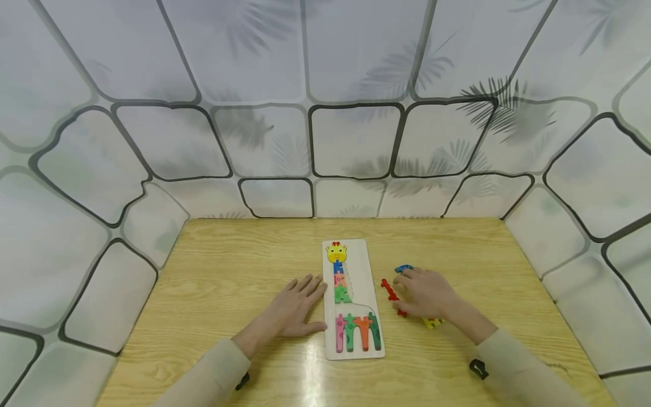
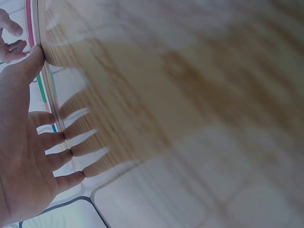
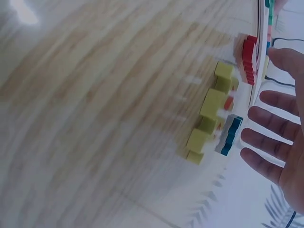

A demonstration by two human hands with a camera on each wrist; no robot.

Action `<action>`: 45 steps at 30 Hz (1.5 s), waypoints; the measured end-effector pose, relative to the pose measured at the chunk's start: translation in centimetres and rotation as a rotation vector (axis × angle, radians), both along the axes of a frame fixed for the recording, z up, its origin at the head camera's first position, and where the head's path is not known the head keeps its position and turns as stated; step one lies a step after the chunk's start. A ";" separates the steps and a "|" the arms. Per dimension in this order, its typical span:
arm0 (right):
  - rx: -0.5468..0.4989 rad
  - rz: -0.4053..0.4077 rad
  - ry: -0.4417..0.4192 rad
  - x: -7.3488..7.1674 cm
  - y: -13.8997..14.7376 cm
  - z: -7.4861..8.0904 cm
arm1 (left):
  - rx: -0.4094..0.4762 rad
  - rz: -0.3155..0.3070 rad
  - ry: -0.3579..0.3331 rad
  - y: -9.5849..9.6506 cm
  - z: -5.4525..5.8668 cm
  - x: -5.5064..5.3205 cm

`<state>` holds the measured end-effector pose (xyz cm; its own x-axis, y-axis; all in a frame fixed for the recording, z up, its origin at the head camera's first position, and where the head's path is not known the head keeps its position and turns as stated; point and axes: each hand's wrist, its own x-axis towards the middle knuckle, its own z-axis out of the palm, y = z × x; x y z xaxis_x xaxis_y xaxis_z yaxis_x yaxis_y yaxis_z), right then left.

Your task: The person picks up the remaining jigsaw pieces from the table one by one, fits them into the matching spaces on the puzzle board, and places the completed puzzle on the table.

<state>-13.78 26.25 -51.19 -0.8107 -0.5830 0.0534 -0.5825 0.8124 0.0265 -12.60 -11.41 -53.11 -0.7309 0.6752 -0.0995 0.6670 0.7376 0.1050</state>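
Observation:
A white giraffe puzzle board (image 1: 360,271) lies on the table. It holds the yellow giraffe head (image 1: 337,252), blue, pink and green neck pieces, and several coloured leg pieces along the bottom. My left hand (image 1: 300,308) rests beside the board, fingers spread, with fingertips and thumb at its left edge. Over the loose pieces right of the board is my right hand (image 1: 427,294), its fingers extended and nothing between them. Near its fingertips are a red piece (image 1: 389,289) and a blue piece (image 1: 404,268). A yellow piece (image 3: 213,102) lies under the palm, mostly hidden in the head view.
The light wooden table (image 1: 229,254) meets a pale curtain-like wall (image 1: 351,141) with a stone and leaf pattern at the back and both sides. Dark straps (image 1: 478,368) show at the wrists.

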 end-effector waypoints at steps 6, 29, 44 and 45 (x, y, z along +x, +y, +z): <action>-0.007 0.098 -0.002 -0.1 0.5 0.6 | 0.008 0.008 -0.016 0.0 -0.1 -0.1; 0.098 0.185 -0.044 -0.5 0.4 0.1 | 0.023 0.013 -0.028 0.1 0.1 0.0; 0.143 0.161 -0.086 -0.9 -0.4 -0.4 | 0.010 0.009 -0.027 0.0 0.1 0.0; 0.142 0.158 -0.086 -1.0 -0.4 -0.4 | 0.011 0.009 -0.026 0.0 0.1 0.0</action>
<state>-14.74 25.83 -51.56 -0.7070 -0.6995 -0.1041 -0.7070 0.7028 0.0791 -12.63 -11.37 -53.03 -0.7340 0.6700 -0.1111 0.6576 0.7420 0.1307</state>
